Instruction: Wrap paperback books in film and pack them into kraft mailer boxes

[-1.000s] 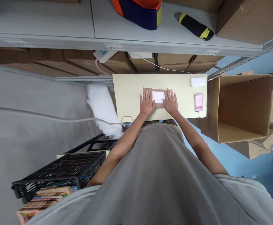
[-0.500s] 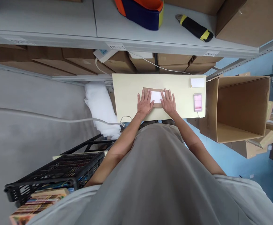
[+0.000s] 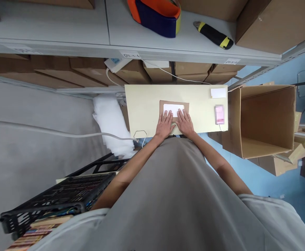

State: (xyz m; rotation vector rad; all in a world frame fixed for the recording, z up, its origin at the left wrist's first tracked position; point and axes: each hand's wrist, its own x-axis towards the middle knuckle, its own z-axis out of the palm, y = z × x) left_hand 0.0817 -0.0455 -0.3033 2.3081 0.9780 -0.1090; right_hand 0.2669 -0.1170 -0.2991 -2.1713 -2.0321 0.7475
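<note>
A flat brown cardboard parcel (image 3: 175, 102) lies on the pale yellow tabletop (image 3: 144, 108). On its face is a white label (image 3: 173, 107). My left hand (image 3: 164, 126) rests palm down with fingers spread, its fingertips over the label's lower left part. Opposite it, my right hand (image 3: 185, 124) lies flat too, fingertips on the label's lower right part. The two thumbs almost meet near the parcel's lower edge. Neither hand grips anything. Part of the parcel's lower side is hidden under the hands.
On the table's right lie a phone (image 3: 220, 115) with a cable and a white label stack (image 3: 218, 93). A large open carton (image 3: 267, 118) stands to the right. White wrap (image 3: 113, 118) and a black crate (image 3: 63, 191) are left. The shelf holds a cutter (image 3: 214, 35) and tape dispenser (image 3: 157, 21).
Both hands have slid down toward my body over the parcel, uncovering its upper part and more of the white label. The view has shifted slightly.
</note>
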